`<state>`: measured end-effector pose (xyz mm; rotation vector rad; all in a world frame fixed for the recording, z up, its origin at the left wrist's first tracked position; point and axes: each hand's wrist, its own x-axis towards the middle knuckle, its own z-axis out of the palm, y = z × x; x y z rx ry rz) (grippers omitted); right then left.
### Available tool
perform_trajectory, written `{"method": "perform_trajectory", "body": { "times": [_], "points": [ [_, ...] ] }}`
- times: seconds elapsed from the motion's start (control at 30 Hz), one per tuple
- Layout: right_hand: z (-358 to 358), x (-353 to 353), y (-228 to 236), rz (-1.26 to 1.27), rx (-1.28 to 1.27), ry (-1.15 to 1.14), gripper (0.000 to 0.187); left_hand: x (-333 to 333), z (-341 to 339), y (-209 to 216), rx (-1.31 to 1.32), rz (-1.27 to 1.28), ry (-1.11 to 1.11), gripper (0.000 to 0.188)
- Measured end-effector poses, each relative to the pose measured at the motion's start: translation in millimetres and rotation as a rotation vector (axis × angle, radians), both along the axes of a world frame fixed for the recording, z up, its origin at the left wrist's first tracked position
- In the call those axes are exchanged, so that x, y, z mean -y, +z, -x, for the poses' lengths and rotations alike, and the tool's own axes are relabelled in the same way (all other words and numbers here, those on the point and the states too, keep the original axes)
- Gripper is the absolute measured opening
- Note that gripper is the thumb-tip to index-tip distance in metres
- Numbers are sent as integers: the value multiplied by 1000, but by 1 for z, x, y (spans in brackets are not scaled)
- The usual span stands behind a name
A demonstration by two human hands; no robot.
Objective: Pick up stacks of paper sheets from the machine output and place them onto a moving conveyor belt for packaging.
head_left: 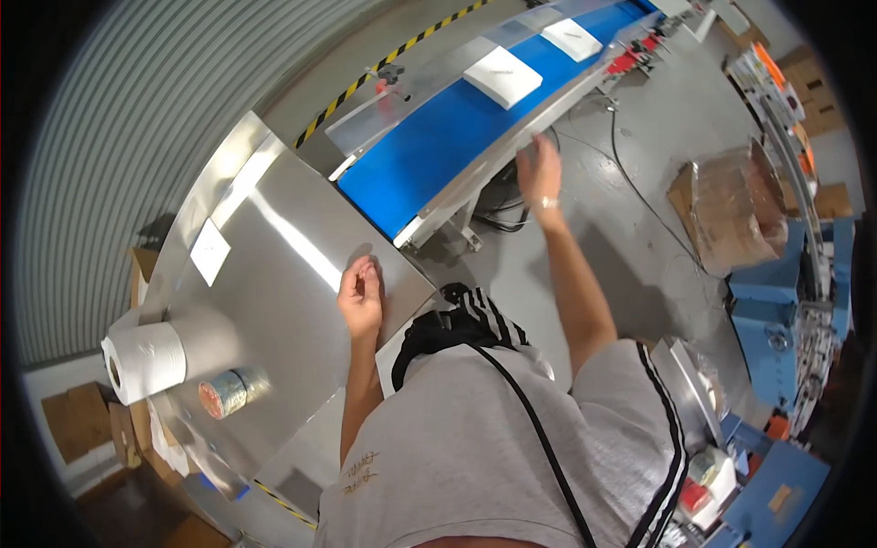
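Note:
My left hand point(362, 294) hovers over the near right part of a steel table point(283, 320), its fingers loosely curled and not fully closed, with nothing visible in it. Beside the conveyor, my right hand point(542, 173) reaches forward over the floor, fingers stretched out and empty, a bracelet at the wrist. On the blue conveyor belt point(425, 151) lie two flat white packets, a nearer packet point(503, 77) and a farther packet point(573, 39). A white card or packet point(211, 251) rests at the table's far left.
A white roll point(146, 361) and a roll of tape point(230, 393) sit at the table's left. Clear guard panels point(365, 123) run along the belt's far side. A plastic-lined carton point(735, 210) and blue machinery point(767, 338) stand on the right. Dark cables point(630, 173) cross the floor.

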<state>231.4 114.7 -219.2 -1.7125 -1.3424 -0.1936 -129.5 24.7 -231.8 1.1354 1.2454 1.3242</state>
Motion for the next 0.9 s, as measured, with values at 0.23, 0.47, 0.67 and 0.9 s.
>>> {"method": "perform_trajectory", "body": {
  "times": [0.23, 0.47, 0.67, 0.9],
  "points": [
    [97, 225, -139, 866, -384, -100, 57, -8, -7, 7, -184, -78, -170, 21],
    [150, 364, -154, 1319, -564, 28, 38, -45, 14, -26, -448, -156, -246, 28],
    [190, 511, -183, 1140, -863, -213, 43, -15, -18, 10, -944, -554, -261, 37],
    [241, 739, -203, 986, -1133, -732, 32, 83, -96, 8, -837, -612, -387, 42]
  ]
}}
